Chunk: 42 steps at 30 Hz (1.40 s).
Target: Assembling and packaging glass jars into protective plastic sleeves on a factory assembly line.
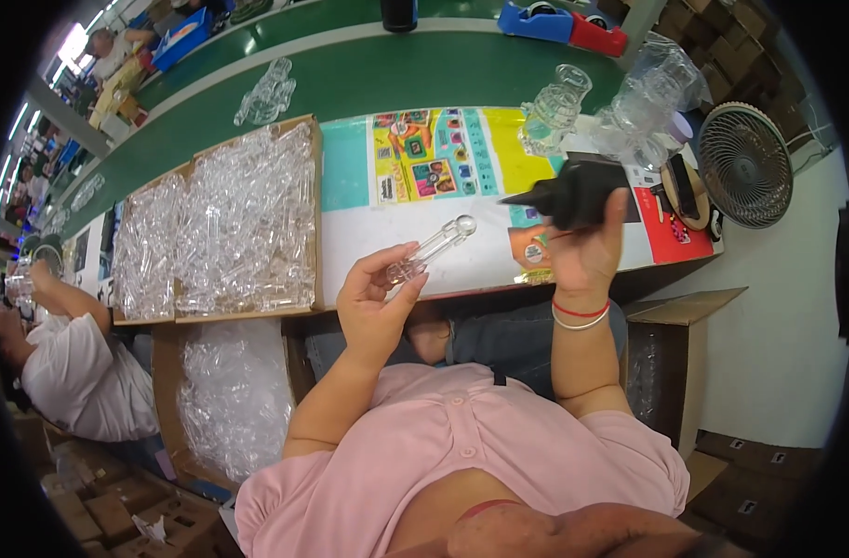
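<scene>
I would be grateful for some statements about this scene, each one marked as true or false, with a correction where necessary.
1. The left hand holds a clear slender piece. True.
2. The right hand is empty. False: it holds a black bottle.
3. The bottle's pointed nozzle faces left. True.
4. The fan stands at the person's left. False: it stands at the right.
5. An open cardboard box left of the hands contains many clear items. True.

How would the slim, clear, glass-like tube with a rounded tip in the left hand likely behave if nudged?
The clear tube looks stiff: it is straight, gripped near one end by the left hand. Its glossy surface may be slippery, and the rounded tip might encourage rolling.
</scene>
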{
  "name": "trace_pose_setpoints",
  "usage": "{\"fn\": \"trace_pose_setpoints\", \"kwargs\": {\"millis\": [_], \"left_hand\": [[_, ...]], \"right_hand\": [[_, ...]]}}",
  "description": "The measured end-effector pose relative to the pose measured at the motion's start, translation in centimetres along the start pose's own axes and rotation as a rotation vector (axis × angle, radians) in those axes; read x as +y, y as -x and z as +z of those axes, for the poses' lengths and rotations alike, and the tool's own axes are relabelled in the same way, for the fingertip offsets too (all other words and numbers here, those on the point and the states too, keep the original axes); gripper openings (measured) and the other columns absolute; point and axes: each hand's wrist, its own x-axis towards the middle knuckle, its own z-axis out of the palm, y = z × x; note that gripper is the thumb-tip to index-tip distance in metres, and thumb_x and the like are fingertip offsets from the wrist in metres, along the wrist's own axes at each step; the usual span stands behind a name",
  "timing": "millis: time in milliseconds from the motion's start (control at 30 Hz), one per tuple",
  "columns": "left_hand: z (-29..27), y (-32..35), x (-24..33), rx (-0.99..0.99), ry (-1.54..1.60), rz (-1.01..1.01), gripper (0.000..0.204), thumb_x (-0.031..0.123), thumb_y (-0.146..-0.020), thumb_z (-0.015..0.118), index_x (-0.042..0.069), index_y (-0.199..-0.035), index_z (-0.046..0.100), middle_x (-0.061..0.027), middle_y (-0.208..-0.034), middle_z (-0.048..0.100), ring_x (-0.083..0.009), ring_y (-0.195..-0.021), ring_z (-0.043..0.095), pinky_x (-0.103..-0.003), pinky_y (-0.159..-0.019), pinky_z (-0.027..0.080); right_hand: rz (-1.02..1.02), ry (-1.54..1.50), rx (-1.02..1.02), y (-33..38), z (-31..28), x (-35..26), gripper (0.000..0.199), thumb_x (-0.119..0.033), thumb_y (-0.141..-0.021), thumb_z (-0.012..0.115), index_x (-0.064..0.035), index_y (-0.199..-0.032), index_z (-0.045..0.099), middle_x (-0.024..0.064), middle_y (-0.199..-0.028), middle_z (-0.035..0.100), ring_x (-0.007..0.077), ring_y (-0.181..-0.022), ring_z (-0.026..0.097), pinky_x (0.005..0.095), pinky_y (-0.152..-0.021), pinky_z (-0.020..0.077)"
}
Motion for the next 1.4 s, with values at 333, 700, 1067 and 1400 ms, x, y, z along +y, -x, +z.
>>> {"fn": "trace_pose_setpoints", "kwargs": {"millis": [333,700,1067,1400], "left_hand": [[0.9,0.7,0.8,-0.089,-0.082,0.157,0.035,-0.013,-0.071,0.067,-0.003,-0.102,0.055,-0.0177,-0.108,0.059,-0.0227,-0.102,0.059,-0.031,-0.088,0.049],[0.6,0.7,0.8,-0.124,-0.105,0.236,0.041,-0.015,-0.067,0.068,-0.001,-0.103,0.055,-0.0196,-0.110,0.058,-0.0248,-0.103,0.058,-0.032,-0.087,0.049],[0.3,0.7,0.4,-0.107,-0.177,0.277,0.040,-0.013,-0.066,0.070,-0.001,-0.101,0.056,-0.0207,-0.108,0.059,-0.0252,-0.100,0.059,-0.032,-0.085,0.049],[0.3,0.3,0.3,-0.113,-0.330,0.399,0.039,-0.010,-0.065,0.072,0.001,-0.100,0.058,-0.0202,-0.103,0.062,-0.0258,-0.093,0.062,-0.031,-0.080,0.050]], "right_hand": [[-0.179,0.135,-0.244,2.5,-0.7,0.5,0.040,-0.037,-0.089,0.054,-0.0029,-0.110,0.049,0.0124,-0.096,0.058,0.0193,-0.079,0.058,0.0312,-0.068,0.0503],[-0.509,0.787,-0.545,5.0,0.7,-0.4,0.048,-0.038,-0.083,0.063,-0.0004,-0.105,0.041,0.0161,-0.088,0.060,0.0203,-0.077,0.060,0.0305,-0.071,0.0496],[-0.529,0.861,-0.687,4.7,0.6,-0.4,0.038,-0.022,-0.082,0.064,-0.0015,-0.106,0.042,0.0160,-0.089,0.061,0.0225,-0.083,0.062,0.0315,-0.074,0.0494],[-0.369,0.784,-0.553,4.9,1.1,-0.1,0.040,-0.027,-0.082,0.064,0.0006,-0.102,0.043,0.0155,-0.089,0.060,0.0200,-0.080,0.059,0.0306,-0.073,0.0493]]}}
